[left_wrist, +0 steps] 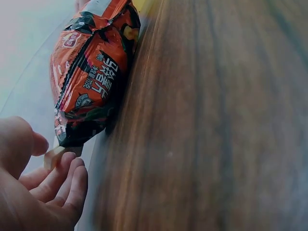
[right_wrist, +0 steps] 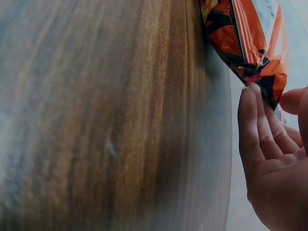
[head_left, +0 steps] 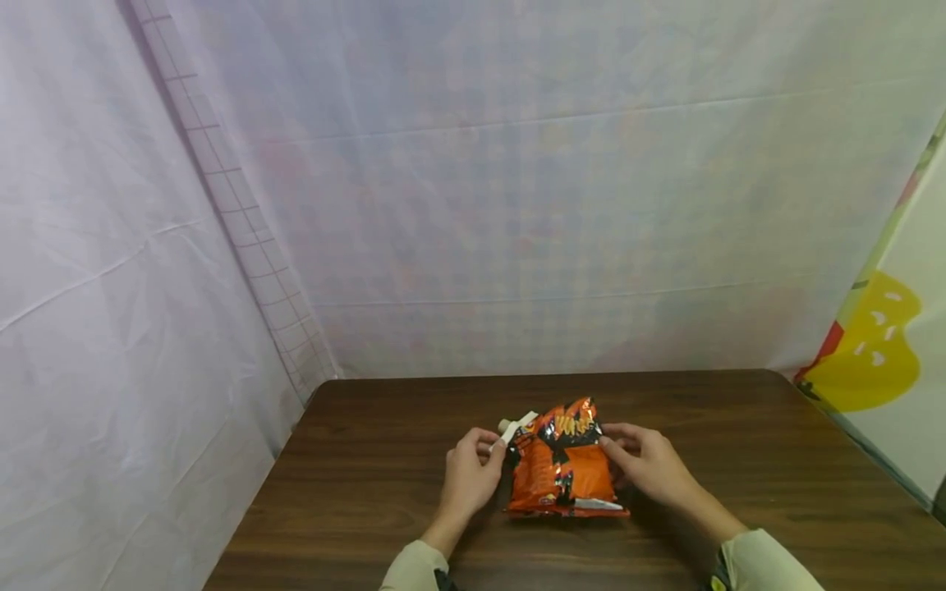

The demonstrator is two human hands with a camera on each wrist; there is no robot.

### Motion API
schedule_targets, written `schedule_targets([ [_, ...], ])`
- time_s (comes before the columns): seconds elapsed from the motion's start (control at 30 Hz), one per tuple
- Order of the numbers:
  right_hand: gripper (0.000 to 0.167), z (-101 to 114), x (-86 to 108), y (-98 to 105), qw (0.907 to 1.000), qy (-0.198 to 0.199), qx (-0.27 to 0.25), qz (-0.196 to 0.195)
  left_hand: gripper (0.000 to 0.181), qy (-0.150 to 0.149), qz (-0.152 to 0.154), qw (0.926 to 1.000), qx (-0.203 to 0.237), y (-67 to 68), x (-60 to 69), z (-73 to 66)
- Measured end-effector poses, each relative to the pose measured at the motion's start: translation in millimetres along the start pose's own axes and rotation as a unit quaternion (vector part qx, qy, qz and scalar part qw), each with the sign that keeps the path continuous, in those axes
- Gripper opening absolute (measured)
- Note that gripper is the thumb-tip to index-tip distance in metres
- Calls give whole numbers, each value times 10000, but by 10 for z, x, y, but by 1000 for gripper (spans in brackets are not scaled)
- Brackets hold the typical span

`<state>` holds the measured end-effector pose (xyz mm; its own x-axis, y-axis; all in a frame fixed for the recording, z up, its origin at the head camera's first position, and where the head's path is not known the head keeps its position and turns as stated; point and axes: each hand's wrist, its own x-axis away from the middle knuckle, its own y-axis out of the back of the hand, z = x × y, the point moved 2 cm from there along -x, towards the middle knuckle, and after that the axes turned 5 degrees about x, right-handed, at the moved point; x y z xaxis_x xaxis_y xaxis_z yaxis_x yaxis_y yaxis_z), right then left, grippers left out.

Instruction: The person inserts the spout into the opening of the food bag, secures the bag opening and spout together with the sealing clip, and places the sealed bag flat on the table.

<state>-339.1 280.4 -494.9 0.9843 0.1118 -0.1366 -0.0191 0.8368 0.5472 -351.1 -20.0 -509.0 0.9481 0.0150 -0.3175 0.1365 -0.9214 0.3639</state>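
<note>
An orange and black chip bag [head_left: 565,468] is held up a little over the table, its printed back with a lengthwise seam showing in the left wrist view. Across its upper left corner lies a cream-white bag clip [head_left: 517,428]. My left hand [head_left: 471,472] pinches the lower end of that clip [left_wrist: 54,157] between thumb and fingers. On the other side, my right hand [head_left: 650,464] holds the bag's right edge, thumb in front and fingers behind. The right wrist view shows fingertips [right_wrist: 255,91] against the bag's crumpled corner [right_wrist: 272,82].
A dark brown wood-grain table [head_left: 355,476] lies under both hands. Pale cloth sheets [head_left: 517,205] hang behind it and along the left side. At the right hangs a white sheet with a yellow printed shape [head_left: 865,361].
</note>
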Motion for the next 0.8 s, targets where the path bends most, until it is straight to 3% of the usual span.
schedule_targets([
  [0.6, 54, -8, 38, -5, 9999, 66, 126, 75, 9, 113, -12, 9999, 30, 60, -6, 9],
  [0.8, 47, -23, 23, 57, 9995, 19, 303, 8, 11, -96, -157, 9998, -94, 124, -46, 26],
])
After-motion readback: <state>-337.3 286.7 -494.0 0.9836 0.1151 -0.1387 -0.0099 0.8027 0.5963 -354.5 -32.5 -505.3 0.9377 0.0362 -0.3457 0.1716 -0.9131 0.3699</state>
